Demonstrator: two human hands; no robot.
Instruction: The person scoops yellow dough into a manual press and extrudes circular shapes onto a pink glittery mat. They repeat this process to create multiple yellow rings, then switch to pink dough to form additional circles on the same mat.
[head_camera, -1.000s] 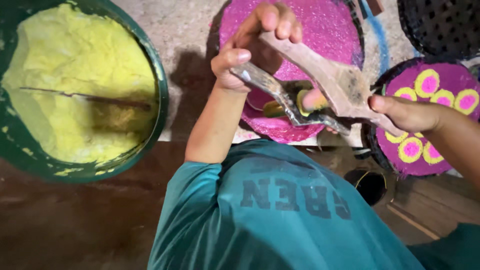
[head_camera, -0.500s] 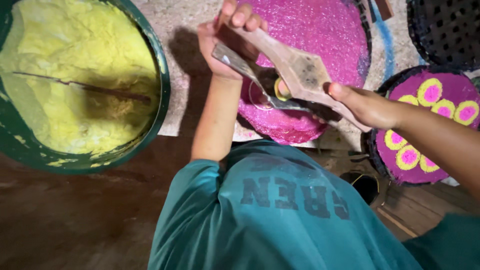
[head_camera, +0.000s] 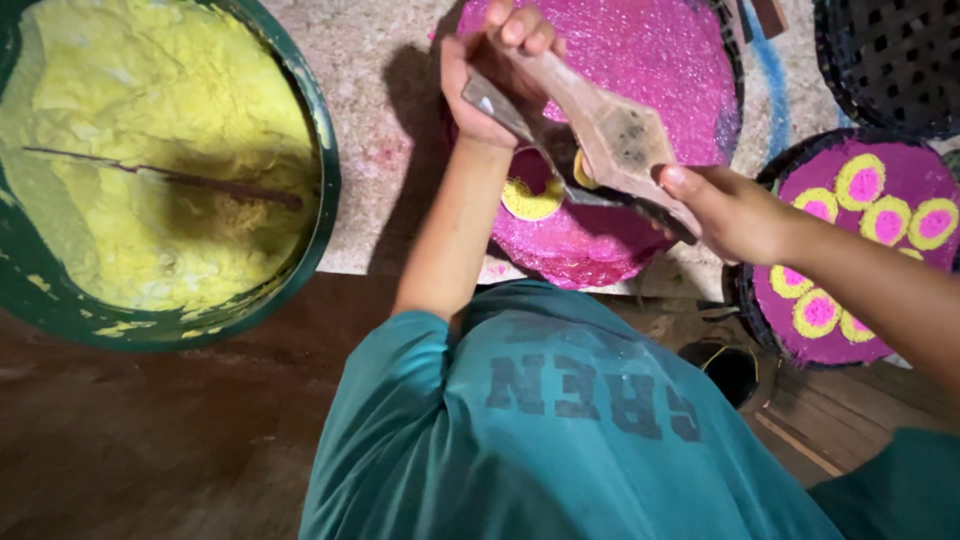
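My left hand (head_camera: 487, 75) is closed around the top end of a flat metal blade (head_camera: 545, 145) and touches the upper tip of a wooden mould (head_camera: 612, 135). My right hand (head_camera: 732, 212) grips the lower end of that wooden mould. Both tools are held over a round tray covered in pink paste (head_camera: 655, 60). A yellow blob (head_camera: 531, 199) lies on the pink surface just under the blade. More yellow paste shows at the mould's underside (head_camera: 582, 172).
A large green basin (head_camera: 322, 215) of yellow paste with a thin stick (head_camera: 170, 180) in it stands at the left. A second tray (head_camera: 800, 185) with pink-and-yellow rounds is at the right. A dark perforated basket (head_camera: 890, 60) sits top right. A stone slab edge (head_camera: 385, 265) runs below.
Both hands and the tools have moved farther up over the pink tray. A yellow blob now lies on the pink surface under the blade.
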